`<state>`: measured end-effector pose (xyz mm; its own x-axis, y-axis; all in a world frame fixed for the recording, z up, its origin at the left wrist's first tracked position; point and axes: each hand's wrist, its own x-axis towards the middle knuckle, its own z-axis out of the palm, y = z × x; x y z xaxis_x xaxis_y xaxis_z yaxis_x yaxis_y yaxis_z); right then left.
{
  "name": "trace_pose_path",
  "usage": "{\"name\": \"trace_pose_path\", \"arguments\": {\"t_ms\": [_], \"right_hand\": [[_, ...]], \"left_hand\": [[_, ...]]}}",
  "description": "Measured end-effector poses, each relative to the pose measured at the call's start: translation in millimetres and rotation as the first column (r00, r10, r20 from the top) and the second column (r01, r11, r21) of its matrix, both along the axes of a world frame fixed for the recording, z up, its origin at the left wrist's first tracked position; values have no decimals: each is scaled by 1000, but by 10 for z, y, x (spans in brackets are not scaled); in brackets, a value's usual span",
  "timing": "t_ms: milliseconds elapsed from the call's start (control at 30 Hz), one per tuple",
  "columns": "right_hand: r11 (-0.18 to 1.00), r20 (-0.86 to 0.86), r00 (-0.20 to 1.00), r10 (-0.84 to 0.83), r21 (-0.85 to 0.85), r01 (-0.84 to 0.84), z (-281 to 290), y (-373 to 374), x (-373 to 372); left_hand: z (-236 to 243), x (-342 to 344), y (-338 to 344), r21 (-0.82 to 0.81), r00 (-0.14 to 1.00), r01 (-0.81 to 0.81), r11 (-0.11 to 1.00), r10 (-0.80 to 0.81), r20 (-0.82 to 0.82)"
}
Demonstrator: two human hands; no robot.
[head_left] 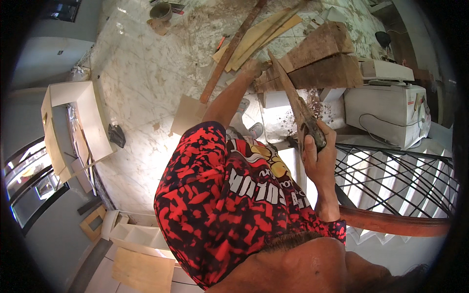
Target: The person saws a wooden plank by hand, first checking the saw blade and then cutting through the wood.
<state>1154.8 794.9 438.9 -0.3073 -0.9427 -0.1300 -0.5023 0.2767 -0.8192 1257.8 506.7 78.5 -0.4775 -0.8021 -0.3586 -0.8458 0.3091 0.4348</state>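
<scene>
My right hand (320,154) is wrapped round the dark handle of a hand saw (289,90). The saw's long, rusty-looking blade tapers away from me and lies across the near left end of two rough brown wooden boards (322,72). At that same end, left of the blade, my left hand (251,69) rests against the wood. Its fingers are hard to make out. The boards lie side by side, pointing away to the right, over a pale support. Dark crumbs and dust are scattered below them.
Loose planks (264,36) and a long brown strip (229,53) lie beyond my left arm. A bucket (161,10) stands far off. To the right are a white appliance (378,112) with a cable and a black railing (391,178). An open white cabinet frame (93,122) stands left.
</scene>
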Motion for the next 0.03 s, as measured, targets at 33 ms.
{"name": "trace_pose_path", "arguments": {"t_ms": [33], "right_hand": [[998,-86,996,33,-48,-38,-41,-36,-96]], "left_hand": [[26,-123,-17,144,997,-69,987,64,37]]}}
